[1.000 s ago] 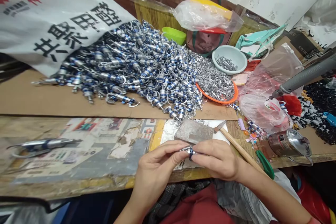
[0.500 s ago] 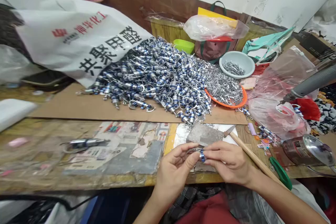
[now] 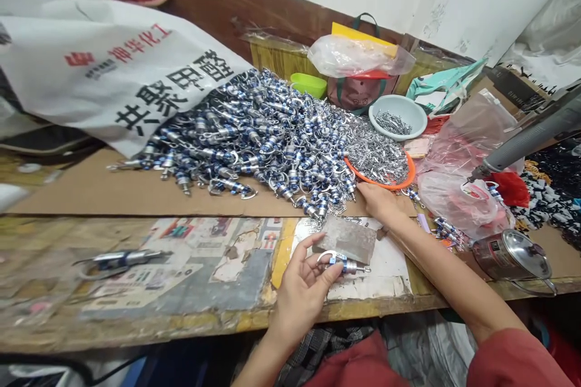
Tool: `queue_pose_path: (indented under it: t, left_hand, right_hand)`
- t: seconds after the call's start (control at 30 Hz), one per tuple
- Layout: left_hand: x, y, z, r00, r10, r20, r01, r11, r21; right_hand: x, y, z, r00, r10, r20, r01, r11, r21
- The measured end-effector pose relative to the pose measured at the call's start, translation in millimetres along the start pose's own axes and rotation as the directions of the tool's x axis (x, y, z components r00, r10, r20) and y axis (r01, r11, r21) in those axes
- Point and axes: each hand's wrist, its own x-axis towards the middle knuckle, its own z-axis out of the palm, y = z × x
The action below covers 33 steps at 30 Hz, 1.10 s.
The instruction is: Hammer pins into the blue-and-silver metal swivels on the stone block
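My left hand is at the table's front edge, fingers pinched on a small silver clasp with a blue band. My right hand reaches forward to the rim of the orange dish heaped with small silver metal parts. Its fingers curl down on loose pieces there; what they hold, if anything, is hidden. Behind lies a big heap of blue-and-silver clasps on brown cardboard. A grey metal block sits just beyond my left hand.
A white printed sack lies at the back left. A pale bowl of metal pins, plastic bags, a steel lidded cup and a grey power tool crowd the right. One finished clasp lies at the left.
My right hand has let go of the clasp and moved forward to the orange dish. The left hand alone keeps the clasp. The view has shifted slightly.
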Motion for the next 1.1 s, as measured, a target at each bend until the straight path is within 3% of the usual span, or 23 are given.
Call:
queue_pose_path:
  t: [0.17,0.33,0.63,0.73,0.83,0.93,1.1]
  left_hand:
    - [3.9,-1.7,-3.4,1.000,-0.026,0.001,0.026,1.000,0.010]
    - [8.9,-2.9,-10.1,0.997,-0.066,0.028,0.066,0.997,0.033]
    - [10.1,-4.5,-11.7,0.998,-0.046,0.040,0.044,0.998,0.050]
    - [10.6,-3.1,-11.0,0.998,-0.051,0.041,0.049,0.998,0.042]
    - [10.6,-1.0,-10.0,0.997,-0.062,0.046,0.061,0.998,0.011]
    - [9.9,0.4,-9.0,0.996,-0.071,0.045,0.071,0.997,-0.009]
    - [8.1,0.5,-8.8,0.996,-0.065,0.053,0.067,0.997,-0.026]
  right_hand:
    - [10.4,-10.7,10.3,0.978,0.064,0.196,-0.031,0.986,-0.164]
    - [0.9,-16.4,0.2,0.969,0.087,0.229,-0.045,0.982,-0.183]
    - [-16.2,3.3,-5.2,0.987,0.119,0.109,-0.126,0.990,0.063]
    - [-31.8,-17.9,-17.6,0.995,0.088,0.052,-0.100,0.951,0.293]
    - [-49.6,-50.4,-31.4,0.999,-0.041,-0.016,0.043,0.830,0.556]
    - [-58.9,-73.7,-34.1,0.980,-0.175,-0.095,0.197,0.780,0.595]
    - [-59.2,-82.5,-15.6,0.958,-0.137,-0.253,0.264,0.768,0.583]
